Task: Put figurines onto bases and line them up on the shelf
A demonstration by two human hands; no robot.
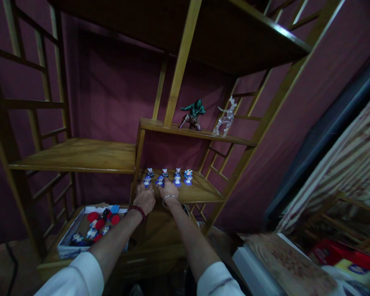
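Small blue-and-white figurines stand in two rows on the low right shelf. My left hand (145, 198), with a dark red bead bracelet, has its fingers closed at the base of the front-left figurine (147, 181). My right hand (168, 190), wearing a silver bangle, pinches the neighbouring figurine (160, 181) in the same row. Two more front-row figurines, one in white and purple (177, 180) and one at the end (188, 179), stand to the right. Behind them is a back row that includes a pink-and-dark figurine (150, 172). My fingertips are partly hidden.
An open box (63, 248) with figurines and red and blue discs sits at lower left. On the shelf above stand a green crouching statuette (193, 115) and a clear deer figure (226, 119). A wooden upright (137, 160) borders the shelf's left side. Cartons (259, 267) are at lower right.
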